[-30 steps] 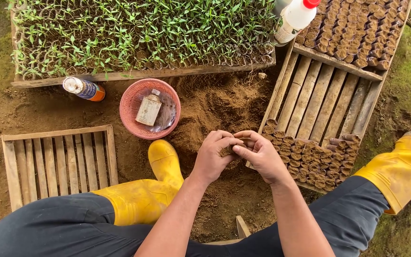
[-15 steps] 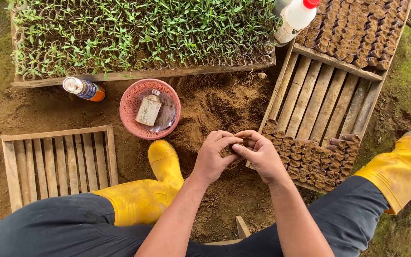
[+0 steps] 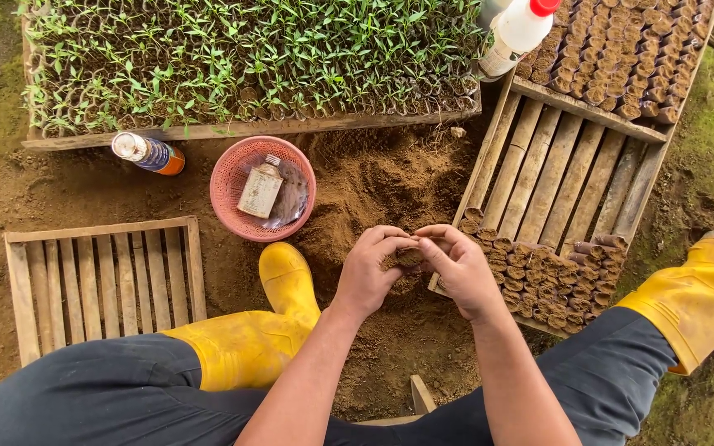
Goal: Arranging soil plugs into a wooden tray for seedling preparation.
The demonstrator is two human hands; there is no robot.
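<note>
Slatted wooden tray (image 3: 568,177), partly filled, lies right of the loose soil heap (image 3: 382,177). Left hand (image 3: 371,272) and right hand (image 3: 456,268) meet, fingers curled tight around a small soil-filled pot (image 3: 409,257). Risk: overtight squeeze could split it, spilling soil.

We see both forearms extending forward from the bottom edge, bare to the elbow, converging toward the centre. The left hand (image 3: 367,277) is curled, knuckles up, fingers bent inward toward the right. The right hand (image 3: 460,268) mirrors it, fingers flexed, thumb side facing the left. The fingertips of both hands meet, touching, wrists held level.
</note>
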